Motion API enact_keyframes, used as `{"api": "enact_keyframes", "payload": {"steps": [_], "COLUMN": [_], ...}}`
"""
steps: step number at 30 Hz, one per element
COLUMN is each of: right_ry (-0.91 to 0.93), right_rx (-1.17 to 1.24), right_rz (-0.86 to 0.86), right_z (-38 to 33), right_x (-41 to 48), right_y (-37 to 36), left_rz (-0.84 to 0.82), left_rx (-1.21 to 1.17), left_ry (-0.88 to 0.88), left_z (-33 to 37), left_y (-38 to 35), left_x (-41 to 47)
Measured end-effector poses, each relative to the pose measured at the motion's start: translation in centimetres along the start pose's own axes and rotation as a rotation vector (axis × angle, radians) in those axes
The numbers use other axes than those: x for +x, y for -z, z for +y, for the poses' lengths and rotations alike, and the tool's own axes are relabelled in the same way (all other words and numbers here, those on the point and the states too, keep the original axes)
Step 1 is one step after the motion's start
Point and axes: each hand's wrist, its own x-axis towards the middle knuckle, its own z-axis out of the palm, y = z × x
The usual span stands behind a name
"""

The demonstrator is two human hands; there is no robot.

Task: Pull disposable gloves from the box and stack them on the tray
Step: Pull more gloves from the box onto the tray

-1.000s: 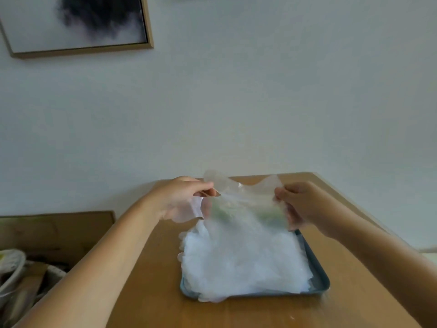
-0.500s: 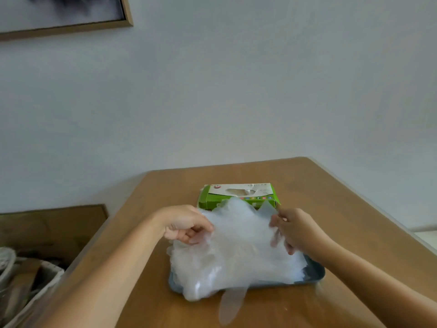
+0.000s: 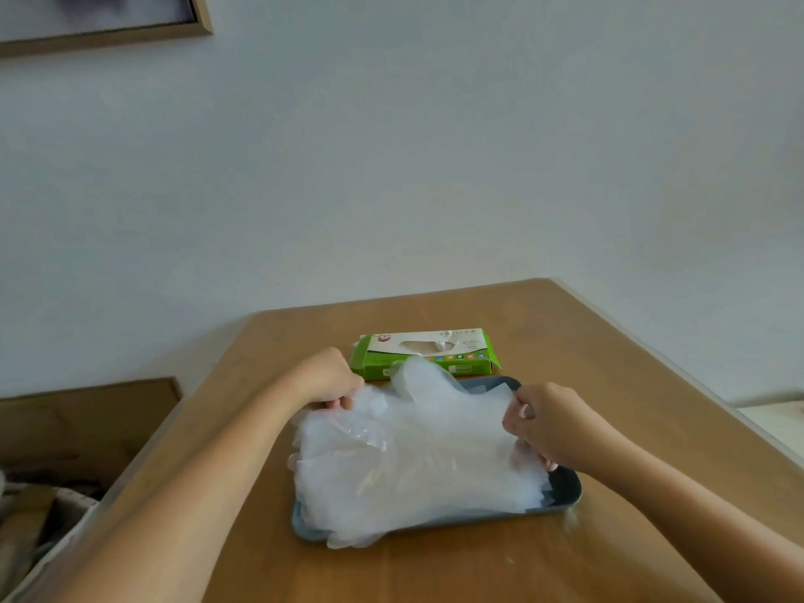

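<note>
Print on box (image 3: 435, 348) illegible

**The tally from where I stand**

Two hands are over the work: one left hand (image 3: 330, 378) and one right hand (image 3: 550, 422). There is one green box (image 3: 424, 354) and one grey-blue tray (image 3: 570, 489). The tray carries a single heap of clear gloves (image 3: 413, 454), whose thin sheets overlap too much for me to number them. One wooden table (image 3: 609, 341) is under it all, and one framed picture (image 3: 104, 34) hangs on the wall, partly cut off.

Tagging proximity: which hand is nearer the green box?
The left hand, almost at the green box's left end; the right hand sits farther off, over the tray's right side.
</note>
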Motion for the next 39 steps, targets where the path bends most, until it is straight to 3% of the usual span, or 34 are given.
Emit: {"api": "enact_keyframes", "payload": {"steps": [2, 4, 6, 8, 12, 14, 17, 20, 22, 24, 31, 39], "right_ry": [0.016, 0.010, -0.012, -0.021, -0.002, 0.035, 0.320, 0.558, 0.529, 0.466, 0.366, 0.328], "right_rx": [-0.081, -0.173, -0.166, -0.130, -0.114, -0.178, -0.261, -0.318, -0.370, -0.471, -0.646, -0.682], "right_rz": [0.018, 0.013, 0.038, 0.068, 0.079, 0.176, 0.348, 0.103, -0.162, -0.305, -0.366, -0.484], "right_z": [0.3, 0.3, 0.5, 0.5, 0.6, 0.4, -0.2, -0.4, 0.1, 0.8, 1.3, -0.1], "right_x": [0.3, 0.7, 0.9, 0.9, 0.8, 0.4, -0.2, -0.5, -0.3, 0.0, 0.2, 0.9], "right_y": [-0.2, -0.4, -0.6, -0.7, -0.7, -0.5, -0.7, -2.0, -2.7, -2.6, -1.3, 0.7], "left_rz": [0.314, 0.577, 0.633, 0.480, 0.113, 0.007, -0.090, -0.096, -0.087, -0.107, -0.091, -0.315], "left_rx": [0.152, 0.170, 0.077, 0.088, 0.264, 0.345, 0.389, 0.393, 0.387, 0.387, 0.649, 0.605], "left_ry": [-0.056, -0.226, -0.450, -0.587, -0.653, -0.638, -0.602, -0.597, -0.596, -0.560, -0.402, -0.335], "left_z": [-0.3, 0.4, 1.9, 3.3, 3.2, 2.6, 2.3, 2.2, 1.7, 1.1, -3.6, -4.8], "left_y": [-0.3, -1.1, -2.4, -4.3, -7.7, -8.8, -9.9, -10.3, -10.4, -10.3, -6.2, -1.2], "left_x": [-0.4, -1.8, -3.7, -5.0, -5.8, -5.5, -4.9, -4.4, -4.5, -4.5, -3.9, -3.6]}}
